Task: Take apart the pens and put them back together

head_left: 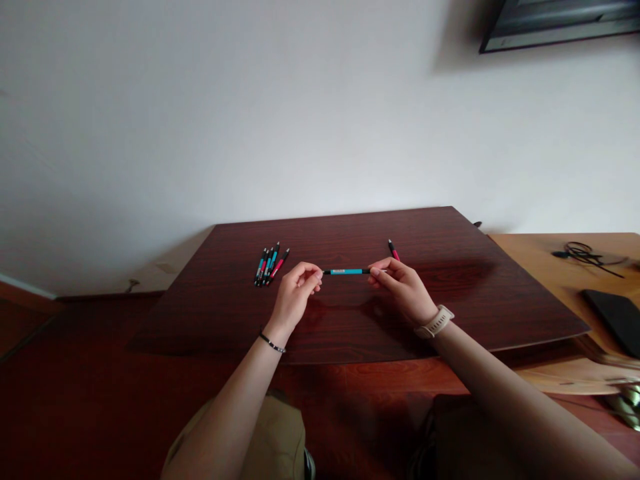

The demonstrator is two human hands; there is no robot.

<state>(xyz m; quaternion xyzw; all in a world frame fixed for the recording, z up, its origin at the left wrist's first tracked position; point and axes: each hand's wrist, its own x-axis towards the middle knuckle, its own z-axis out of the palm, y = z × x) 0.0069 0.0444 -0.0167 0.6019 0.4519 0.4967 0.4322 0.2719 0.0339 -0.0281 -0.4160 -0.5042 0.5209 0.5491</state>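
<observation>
Between my two hands a blue pen (354, 271) with black ends is held level above the dark table. My left hand (300, 288) pinches its left end. At the other end, the fingertips of my right hand (400, 288) are closed on the pen. Several blue and red pens (269, 265) lie side by side on the table, left of my left hand. Just beyond my right hand lies a red pen (394, 250) with a black end, its near part hidden by the fingers.
The dark wooden table (350, 333) stands by a white wall. To its right, a lighter wooden desk (525, 260) holds a coiled black cable (583, 253) and a flat black device (614, 319). A screen (565, 23) hangs on the wall at upper right.
</observation>
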